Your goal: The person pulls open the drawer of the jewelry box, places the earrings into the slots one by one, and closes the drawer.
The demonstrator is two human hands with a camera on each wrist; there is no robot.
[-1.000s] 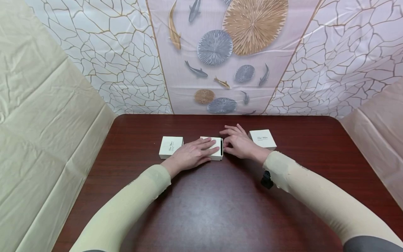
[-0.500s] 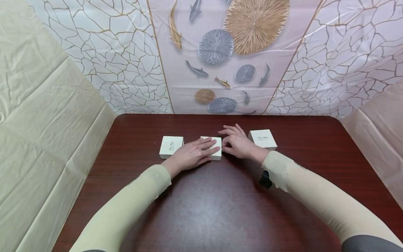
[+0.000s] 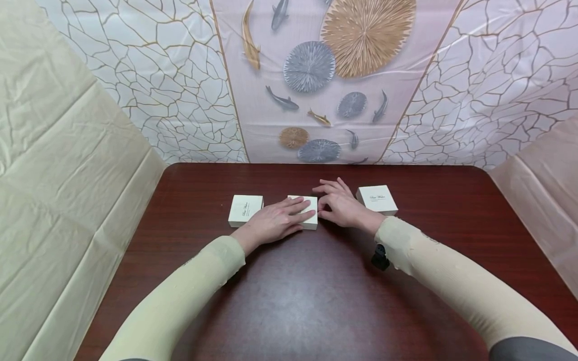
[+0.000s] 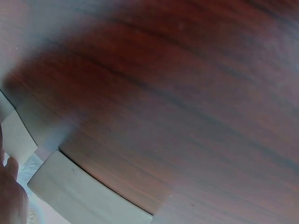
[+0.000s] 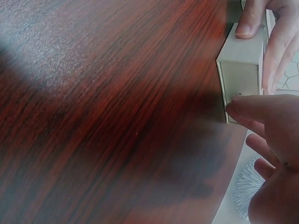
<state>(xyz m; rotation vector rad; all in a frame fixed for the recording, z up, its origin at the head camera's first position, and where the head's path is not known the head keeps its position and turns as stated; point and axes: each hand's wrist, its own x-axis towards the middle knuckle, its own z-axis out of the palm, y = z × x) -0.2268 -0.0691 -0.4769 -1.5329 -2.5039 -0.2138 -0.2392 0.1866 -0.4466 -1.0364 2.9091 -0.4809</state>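
Note:
A small white box [image 3: 309, 225] lies mid-table near the back, its right end flush. My left hand [image 3: 280, 218] rests across its top with fingers extended and thumb at the near side. At the right end, my right hand [image 3: 340, 208] touches the box with thumb and index fingertips, its other fingers raised. The right wrist view shows those fingertips against the end face of the box [image 5: 239, 51], beside a small dark spot, while the left thumb [image 5: 247, 28] presses the long side. Part of the lid is hidden under the left hand.
One more white box [image 3: 245, 209] with dark lettering lies left of the left hand, close to its wrist. Another lettered box [image 3: 377, 198] sits just behind and right of the right hand. A patterned curtain [image 3: 316, 100] hangs along the table's [image 3: 289, 301] far edge.
A dark-edged inner part stuck out of the middle box's right end a second ago; it has slid in leftward as my right hand pushed. My left hand stays put.

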